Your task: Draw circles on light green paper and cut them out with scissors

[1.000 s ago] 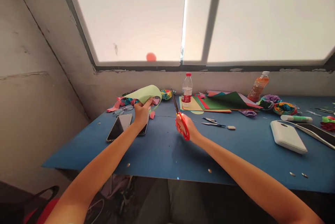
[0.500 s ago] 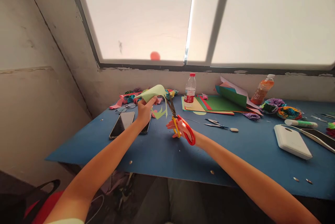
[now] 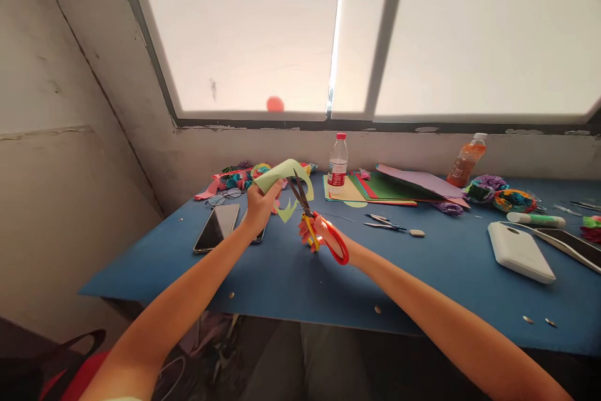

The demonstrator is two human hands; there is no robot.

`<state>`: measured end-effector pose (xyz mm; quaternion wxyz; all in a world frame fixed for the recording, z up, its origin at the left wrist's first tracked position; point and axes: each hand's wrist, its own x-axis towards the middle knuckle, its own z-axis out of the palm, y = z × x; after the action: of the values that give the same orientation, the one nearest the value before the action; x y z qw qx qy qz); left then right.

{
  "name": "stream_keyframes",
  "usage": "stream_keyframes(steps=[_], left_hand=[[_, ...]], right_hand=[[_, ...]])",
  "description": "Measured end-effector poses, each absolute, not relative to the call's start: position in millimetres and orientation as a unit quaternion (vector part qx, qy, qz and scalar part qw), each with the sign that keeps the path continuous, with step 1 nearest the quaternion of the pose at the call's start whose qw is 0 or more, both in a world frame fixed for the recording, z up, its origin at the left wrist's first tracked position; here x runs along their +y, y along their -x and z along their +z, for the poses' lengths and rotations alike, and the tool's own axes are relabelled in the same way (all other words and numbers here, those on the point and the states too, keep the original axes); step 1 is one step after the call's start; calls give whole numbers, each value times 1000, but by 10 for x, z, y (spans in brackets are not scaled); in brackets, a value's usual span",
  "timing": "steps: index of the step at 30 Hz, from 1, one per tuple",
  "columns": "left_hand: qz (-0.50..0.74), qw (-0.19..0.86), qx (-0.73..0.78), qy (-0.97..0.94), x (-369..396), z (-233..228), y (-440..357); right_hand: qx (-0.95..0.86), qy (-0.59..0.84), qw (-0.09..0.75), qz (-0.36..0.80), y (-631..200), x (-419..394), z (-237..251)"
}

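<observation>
Blue table (image 3: 282, 282) ran left to right. Coloured sheets (image 3: 389, 185) lay stacked far, right of centre. Pale green paper (image 3: 280, 171), curled, was above table, left of centre; left hand (image 3: 260, 206) pinched it, thumb against fingers. Red-and-yellow scissors (image 3: 308, 209), blades parted at paper's right side, contact unclear; right hand (image 3: 323, 230) curled around handles. White block (image 3: 417, 233) lay farther right.

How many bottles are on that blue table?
2: a red-capped clear bottle standing on the coloured paper, and a white-capped orange bottle farther right, near the wall. No others show.
</observation>
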<state>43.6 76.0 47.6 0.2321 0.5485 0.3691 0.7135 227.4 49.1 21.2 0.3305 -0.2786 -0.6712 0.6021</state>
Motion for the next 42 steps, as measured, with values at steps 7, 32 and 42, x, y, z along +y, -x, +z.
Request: stream_keyframes(steps=[7,32,42], left_hand=[[648,333,323,-603,596,442,-605],[525,509,332,-595,515,416,-665],[601,427,347,-580,534,394,-685]], right_hand=[[-700,270,329,573,-2274,437,258],[-603,266,320,681,-2188,440,143],[-600,274,330,675,-2211,387,158]])
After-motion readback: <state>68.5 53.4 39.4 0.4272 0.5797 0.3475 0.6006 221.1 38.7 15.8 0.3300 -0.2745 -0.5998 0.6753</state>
